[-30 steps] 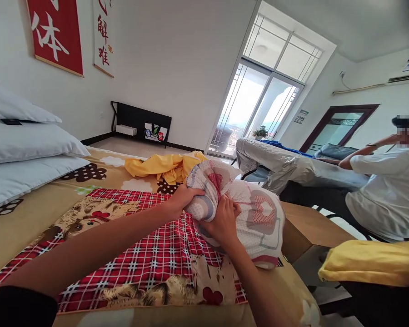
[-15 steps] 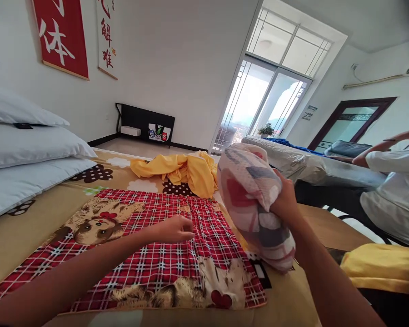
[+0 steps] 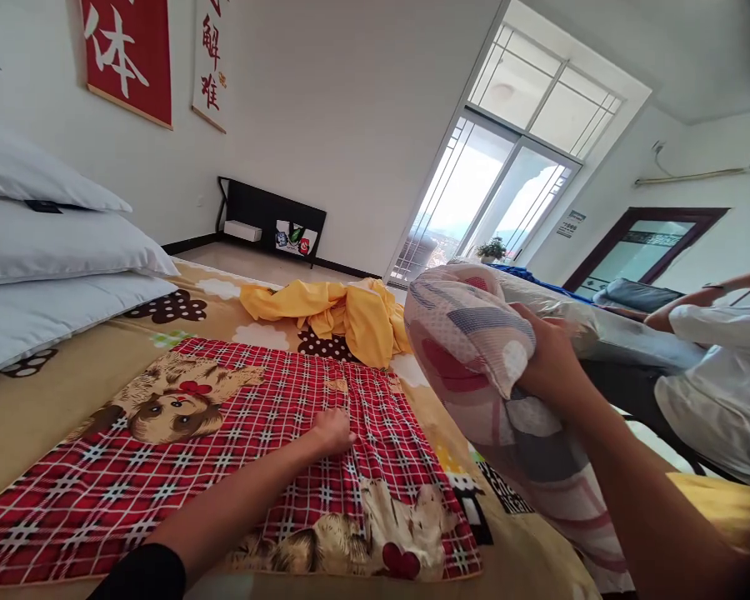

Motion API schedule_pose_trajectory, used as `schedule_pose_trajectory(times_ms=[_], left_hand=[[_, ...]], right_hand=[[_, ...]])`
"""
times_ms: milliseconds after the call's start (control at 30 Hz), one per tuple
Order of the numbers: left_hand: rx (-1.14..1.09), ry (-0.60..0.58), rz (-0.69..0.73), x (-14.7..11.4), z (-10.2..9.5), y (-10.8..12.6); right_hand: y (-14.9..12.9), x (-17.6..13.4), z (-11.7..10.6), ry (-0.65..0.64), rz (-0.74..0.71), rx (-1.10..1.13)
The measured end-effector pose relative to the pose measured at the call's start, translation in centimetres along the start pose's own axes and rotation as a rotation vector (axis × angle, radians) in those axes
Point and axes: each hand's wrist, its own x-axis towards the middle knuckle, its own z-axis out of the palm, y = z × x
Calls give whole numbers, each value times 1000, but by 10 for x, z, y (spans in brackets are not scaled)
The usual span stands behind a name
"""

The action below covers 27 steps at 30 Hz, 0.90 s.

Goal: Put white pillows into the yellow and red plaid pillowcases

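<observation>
A red plaid pillowcase (image 3: 275, 408) with printed dogs lies flat on the bed, and a seam or flap edge runs across its right part. My left hand (image 3: 334, 431) is closed at that edge, its fingers curled down onto the fabric; the fingertips are partly hidden. On the right, a puffy patchwork-print pillow (image 3: 468, 367) in white, grey and pink hangs above the bed's edge. My right hand (image 3: 547, 354) is closed around a bunched part near its pointed corner, and the forearm covers some of its lower end.
The patterned bed sheet (image 3: 12, 467) spreads under everything. Crumpled yellow cloth (image 3: 350, 317) lies beyond the pillowcase, and white pillows (image 3: 62, 250) are stacked at left. At right a person in a white shirt (image 3: 718, 392) is beside another, plastic-covered bed (image 3: 637, 333). More yellow fabric (image 3: 725, 508) is at lower right.
My left hand has come down onto the pillowcase and closed at its edge. My right hand has moved slightly right with the pillow, whose lower end now hangs further down and right.
</observation>
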Motion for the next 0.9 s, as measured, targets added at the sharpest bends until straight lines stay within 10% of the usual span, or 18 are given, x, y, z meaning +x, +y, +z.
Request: schedule_pose_trajectory(times_ms=[500, 900], left_hand=[[-719, 171, -165, -1, -4, -63], [-1003, 479, -169, 3, -36, -77]], right_hand=[[-78, -39, 187, -686, -40, 240], [-100, -19, 184, -907, -233, 182]])
